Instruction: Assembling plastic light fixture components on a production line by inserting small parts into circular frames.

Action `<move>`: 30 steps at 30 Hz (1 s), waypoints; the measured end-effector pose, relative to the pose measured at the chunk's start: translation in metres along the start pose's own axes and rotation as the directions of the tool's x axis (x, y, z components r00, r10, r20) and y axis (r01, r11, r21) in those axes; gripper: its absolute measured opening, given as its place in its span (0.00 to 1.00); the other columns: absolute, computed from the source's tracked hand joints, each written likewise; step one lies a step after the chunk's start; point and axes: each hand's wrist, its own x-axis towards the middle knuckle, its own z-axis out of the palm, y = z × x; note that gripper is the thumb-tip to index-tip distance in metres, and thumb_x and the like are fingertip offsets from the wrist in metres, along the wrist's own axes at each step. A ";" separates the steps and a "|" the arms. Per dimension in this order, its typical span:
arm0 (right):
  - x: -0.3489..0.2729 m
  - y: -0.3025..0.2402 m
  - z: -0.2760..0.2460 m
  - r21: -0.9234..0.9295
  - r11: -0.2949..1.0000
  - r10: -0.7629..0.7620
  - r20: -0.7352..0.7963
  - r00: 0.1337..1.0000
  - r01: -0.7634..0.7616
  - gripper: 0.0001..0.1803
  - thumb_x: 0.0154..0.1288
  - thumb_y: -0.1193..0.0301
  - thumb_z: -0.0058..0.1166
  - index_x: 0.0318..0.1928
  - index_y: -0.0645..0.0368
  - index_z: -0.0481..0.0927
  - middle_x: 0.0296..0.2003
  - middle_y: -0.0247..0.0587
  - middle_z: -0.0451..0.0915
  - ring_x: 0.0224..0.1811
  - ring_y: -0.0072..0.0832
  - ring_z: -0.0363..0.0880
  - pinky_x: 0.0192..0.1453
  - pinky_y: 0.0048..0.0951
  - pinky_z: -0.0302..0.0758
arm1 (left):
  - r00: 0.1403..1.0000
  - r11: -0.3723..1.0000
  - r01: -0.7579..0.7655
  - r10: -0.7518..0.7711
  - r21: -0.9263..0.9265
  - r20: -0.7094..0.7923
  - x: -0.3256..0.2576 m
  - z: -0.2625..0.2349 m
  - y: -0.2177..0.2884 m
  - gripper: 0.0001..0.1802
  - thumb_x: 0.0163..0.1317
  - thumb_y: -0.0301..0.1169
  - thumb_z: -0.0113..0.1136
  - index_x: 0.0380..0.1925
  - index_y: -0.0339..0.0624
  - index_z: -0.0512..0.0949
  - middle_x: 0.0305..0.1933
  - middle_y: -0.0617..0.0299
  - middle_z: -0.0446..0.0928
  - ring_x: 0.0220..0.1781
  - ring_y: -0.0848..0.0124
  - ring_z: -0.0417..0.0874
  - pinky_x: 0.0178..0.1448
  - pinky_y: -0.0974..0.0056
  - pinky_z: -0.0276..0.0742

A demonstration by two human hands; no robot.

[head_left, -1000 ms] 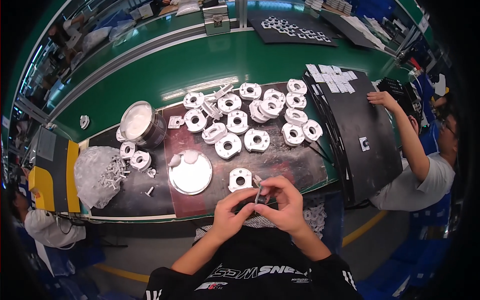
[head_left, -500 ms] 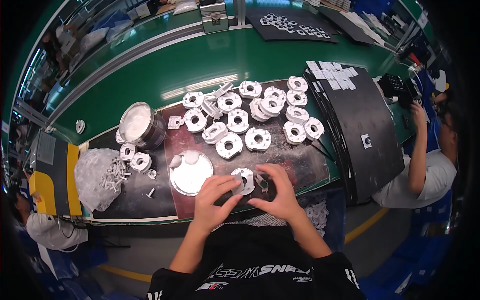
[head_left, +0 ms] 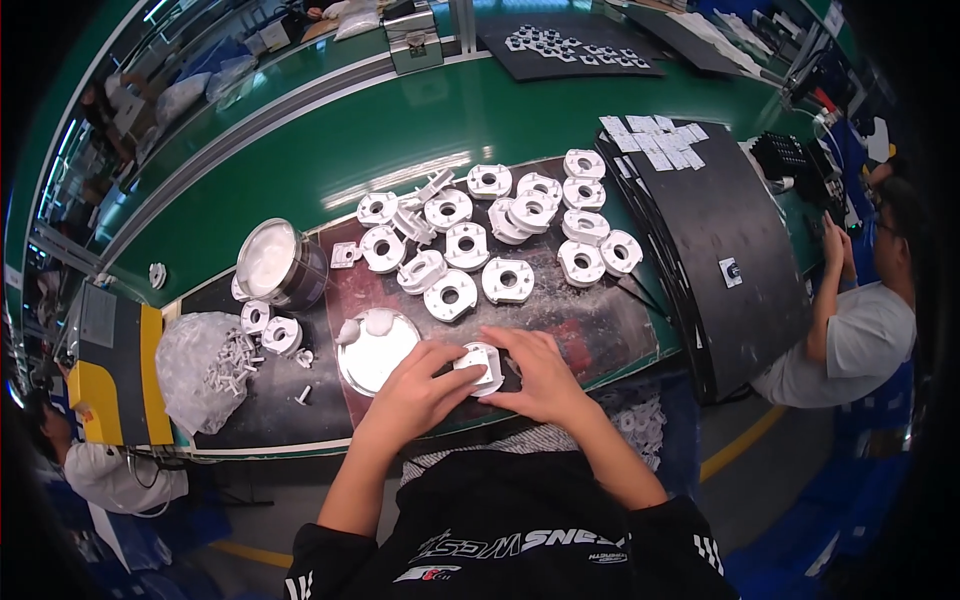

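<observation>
Close to the front edge of the bench, a white round plastic housing [head_left: 487, 377] lies between my hands. My left hand [head_left: 420, 388] has its fingers and thumb closed on the left side and top of it, over a small flat plate that covers the centre hole. From the other side, my right hand [head_left: 540, 378] curves its fingers and thumb around the housing's right edge. Just left of my hands is a round white lid [head_left: 375, 365] with clumps of white paste on its far rim. Similar white housings [head_left: 450, 295] with centre holes stand scattered beyond.
Left lie an open tin of white paste [head_left: 268, 255], a clear bag of small white plastic pieces [head_left: 195, 370] and a yellow-grey machine [head_left: 120, 360]. A stack of black boards [head_left: 720, 260] with white cards stands right. Beyond it sits a co-worker [head_left: 855, 330].
Both hands have closed in on the housing. The small plate in my left fingers has come down over its centre hole. The view has shifted slightly.
</observation>
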 end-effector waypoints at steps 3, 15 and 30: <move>0.000 0.001 0.000 0.005 1.000 -0.009 -0.010 1.000 0.009 0.51 0.50 0.59 0.80 0.74 0.52 0.69 0.64 0.37 0.81 0.69 0.40 0.75 0.72 0.43 0.63 | 1.000 1.000 -0.008 0.008 0.006 0.008 0.002 0.000 0.002 0.18 0.56 0.27 0.75 0.49 0.50 0.89 0.54 0.56 0.81 0.54 0.55 0.82 0.56 0.54 0.82; 0.002 0.000 -0.003 0.006 1.000 -0.009 0.013 1.000 0.009 0.51 0.49 0.59 0.79 0.74 0.53 0.69 0.64 0.37 0.82 0.69 0.38 0.75 0.73 0.40 0.62 | 1.000 0.999 -0.012 0.013 -0.038 0.027 0.001 0.004 -0.003 0.17 0.56 0.29 0.75 0.47 0.53 0.90 0.54 0.59 0.82 0.54 0.55 0.81 0.57 0.54 0.81; 0.003 -0.001 -0.005 0.003 1.000 -0.001 0.022 1.000 0.001 0.49 0.49 0.58 0.80 0.72 0.53 0.71 0.63 0.37 0.82 0.68 0.39 0.76 0.73 0.41 0.62 | 0.998 1.000 0.010 -0.009 -0.013 0.056 0.003 -0.002 -0.004 0.16 0.56 0.30 0.75 0.47 0.55 0.90 0.53 0.61 0.83 0.54 0.57 0.81 0.58 0.54 0.78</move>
